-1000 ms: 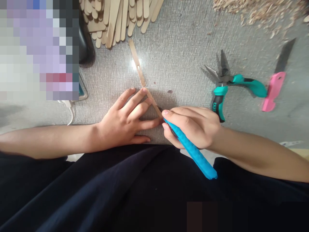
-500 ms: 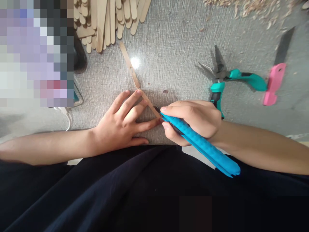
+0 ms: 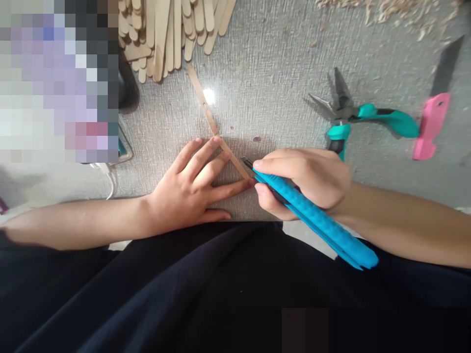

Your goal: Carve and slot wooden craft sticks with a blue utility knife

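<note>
My left hand [image 3: 195, 181] lies spread on the table, its fingertips pressing on a wooden craft stick [image 3: 235, 159] that slants down toward the right. Past its upper end lies another craft stick piece [image 3: 202, 100] with a small slot or mark in it; whether the two touch, I cannot tell. In my right hand [image 3: 305, 179] is a blue utility knife [image 3: 320, 213], held like a pen. Its dark blade points up and left, just right of the stick and apart from it.
A pile of craft sticks [image 3: 167, 34] lies at the back left. Open teal-handled pliers [image 3: 342, 115] rest to the right, beside a pink-handled knife [image 3: 432, 122]. Wood shavings [image 3: 397, 10] are scattered at the back right. A white cable [image 3: 109, 181] is at the left.
The utility knife's blade has come off the craft stick and now sits slightly to its right. My left hand keeps its place on the stick. The whole view has shifted a little.
</note>
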{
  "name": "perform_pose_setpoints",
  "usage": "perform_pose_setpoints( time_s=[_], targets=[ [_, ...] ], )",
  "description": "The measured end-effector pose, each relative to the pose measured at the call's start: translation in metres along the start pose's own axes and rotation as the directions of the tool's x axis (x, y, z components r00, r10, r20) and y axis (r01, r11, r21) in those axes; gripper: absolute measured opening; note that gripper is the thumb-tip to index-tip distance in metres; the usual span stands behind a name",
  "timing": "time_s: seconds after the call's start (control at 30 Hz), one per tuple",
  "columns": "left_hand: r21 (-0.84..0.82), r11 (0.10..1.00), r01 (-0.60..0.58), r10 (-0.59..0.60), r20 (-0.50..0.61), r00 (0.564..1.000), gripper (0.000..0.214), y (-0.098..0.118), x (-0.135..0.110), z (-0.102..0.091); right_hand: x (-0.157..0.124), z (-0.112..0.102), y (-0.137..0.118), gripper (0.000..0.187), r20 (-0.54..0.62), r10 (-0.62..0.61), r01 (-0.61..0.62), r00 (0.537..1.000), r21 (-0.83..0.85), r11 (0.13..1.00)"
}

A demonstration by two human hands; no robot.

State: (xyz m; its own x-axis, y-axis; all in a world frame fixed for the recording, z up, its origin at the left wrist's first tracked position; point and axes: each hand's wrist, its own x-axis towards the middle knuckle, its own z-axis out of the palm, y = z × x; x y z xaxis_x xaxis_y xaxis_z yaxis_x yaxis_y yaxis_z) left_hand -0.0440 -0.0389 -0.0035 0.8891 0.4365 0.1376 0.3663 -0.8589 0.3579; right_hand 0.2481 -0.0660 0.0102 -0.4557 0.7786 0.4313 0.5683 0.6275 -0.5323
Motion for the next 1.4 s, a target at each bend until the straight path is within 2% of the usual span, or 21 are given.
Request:
perform_pose_setpoints(
  time_s=[0.13,0.33,0.6,0.77,1.13,1.4],
  targets=[
    [0.028,1.0,-0.007,0.006,0.024,1.0,0.09,0.0002,0.0019,-0.0034,0.0021,0.0041,0.0003,0.026,0.04,0.054,-0.055,0.998,0.039,0.998],
    [0.035,0.999,-0.013,0.012,0.019,1.0,0.086,0.0004,0.0024,-0.0035,0.0024,0.0013,-0.0019,0.026,0.066,0.1,-0.103,0.993,0.036,0.994],
    [0.032,0.999,0.0,0.001,-0.014,1.0,0.094,0.0019,0.0017,0.0007,0.0024,0.0043,-0.0014,0.023,0.071,0.09,-0.092,0.993,0.017,0.996],
    [0.041,0.999,-0.012,0.014,-0.037,0.999,0.096,0.002,0.0024,0.0024,0.0021,0.0024,-0.0034,0.028,0.077,0.103,-0.105,0.992,0.025,0.994],
    [-0.07,0.997,0.019,-0.017,0.028,0.999,0.083,0.0002,0.0003,0.0029,0.0,0.0008,-0.0052,0.032,0.086,0.11,-0.113,0.99,0.027,0.993],
    [-0.027,1.0,0.002,-0.002,0.007,1.0,0.083,-0.0001,0.001,0.0035,0.0026,0.001,-0.006,0.031,0.081,0.092,-0.096,0.992,0.039,0.995]
  ],
)
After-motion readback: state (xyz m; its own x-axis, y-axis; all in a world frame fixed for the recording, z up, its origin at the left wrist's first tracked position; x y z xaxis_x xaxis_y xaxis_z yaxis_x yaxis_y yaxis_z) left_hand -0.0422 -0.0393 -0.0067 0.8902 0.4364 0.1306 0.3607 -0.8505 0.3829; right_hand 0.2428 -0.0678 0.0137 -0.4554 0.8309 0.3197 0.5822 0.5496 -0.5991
